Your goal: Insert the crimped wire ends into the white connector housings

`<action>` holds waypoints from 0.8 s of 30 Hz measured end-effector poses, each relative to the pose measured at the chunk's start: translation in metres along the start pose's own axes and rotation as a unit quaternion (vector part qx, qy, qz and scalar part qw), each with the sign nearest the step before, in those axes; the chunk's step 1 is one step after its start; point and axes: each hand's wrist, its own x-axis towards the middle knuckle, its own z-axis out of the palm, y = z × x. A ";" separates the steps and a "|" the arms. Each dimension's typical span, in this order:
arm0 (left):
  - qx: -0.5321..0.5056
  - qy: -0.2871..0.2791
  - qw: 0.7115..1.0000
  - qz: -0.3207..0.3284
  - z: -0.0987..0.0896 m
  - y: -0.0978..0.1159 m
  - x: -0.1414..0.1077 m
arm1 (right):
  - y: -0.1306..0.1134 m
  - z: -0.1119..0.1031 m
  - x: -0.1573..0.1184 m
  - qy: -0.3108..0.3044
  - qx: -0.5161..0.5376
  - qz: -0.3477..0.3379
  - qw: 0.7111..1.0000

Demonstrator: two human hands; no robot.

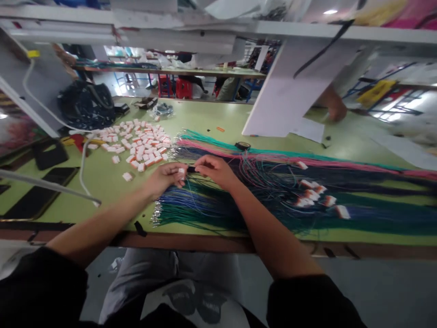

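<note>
My left hand [165, 176] has its fingers closed on a small white connector [182, 172], from which thin wires hang. Just to its right, my right hand [214, 168] pinches a dark wire or wire end close to the connector. Under and around both hands lie long bundles of wires: green [191, 218], blue [180, 199], pink [194, 145] and teal [201, 138], with metal-tipped ends on the left. White and orange connectors [146, 143] are scattered in a pile beyond my left hand. Several more connectors [311, 195] sit on the wires at the right.
A black tape roll [242, 146] lies behind the wires. At the left are a dark phone [39, 193], a white cable [83, 168] and a black bag [87, 105]. A white panel [273, 95] stands upright on the green table [201, 116]. Another person's hand [336, 107] shows behind it.
</note>
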 end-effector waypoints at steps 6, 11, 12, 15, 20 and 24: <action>-0.149 -0.020 0.988 -0.032 0.000 -0.019 0.011 | -0.009 0.003 -0.004 0.041 -0.172 -0.063 0.982; -0.188 -0.029 0.980 -0.061 -0.002 -0.023 0.011 | -0.013 0.007 -0.006 0.041 -0.243 -0.094 0.965; -0.192 -0.031 0.979 -0.064 -0.002 -0.023 0.011 | -0.013 0.007 -0.007 0.042 -0.248 -0.096 0.963; -0.197 -0.037 0.977 -0.072 -0.003 -0.025 0.012 | -0.013 0.007 -0.008 0.049 -0.265 -0.100 0.958; -0.202 -0.044 0.975 -0.080 -0.003 -0.025 0.011 | -0.013 0.008 -0.008 0.059 -0.304 -0.101 0.945; -0.204 -0.049 0.974 -0.082 -0.002 -0.024 0.009 | -0.012 0.011 -0.009 0.066 -0.327 -0.109 0.937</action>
